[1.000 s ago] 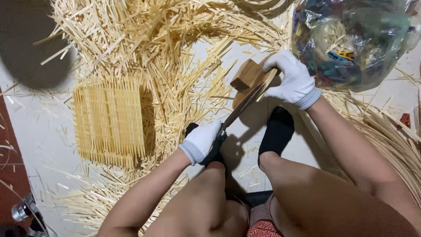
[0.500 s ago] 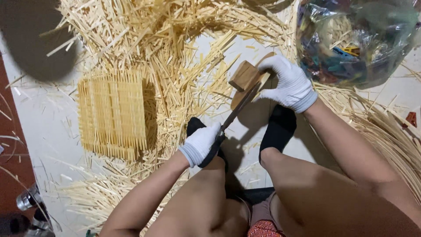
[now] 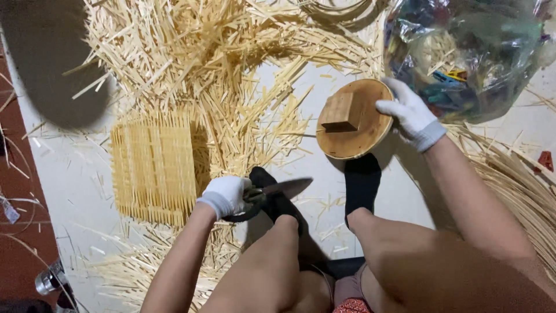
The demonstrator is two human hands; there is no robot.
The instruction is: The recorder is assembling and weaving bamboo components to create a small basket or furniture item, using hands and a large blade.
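Note:
My left hand (image 3: pixel 227 196), in a white glove, grips the black handles of a pair of large scissors (image 3: pixel 278 191) whose blades point right, just above my left knee. My right hand (image 3: pixel 409 111), also gloved, holds the right rim of a round wooden disc (image 3: pixel 354 119) with a small wooden block (image 3: pixel 340 112) fixed on its face. The disc is tilted up above my right foot in a black sock (image 3: pixel 361 181).
A neat square stack of bamboo sticks (image 3: pixel 155 167) lies left of my left hand. Loose bamboo splints (image 3: pixel 202 52) cover the floor ahead. A clear plastic bag (image 3: pixel 469 52) of coloured items sits at top right. Long strips (image 3: pixel 515 179) lie at right.
The scissors have come away from the disc and dropped toward my left knee. My right hand has turned the disc so its flat face and block now show.

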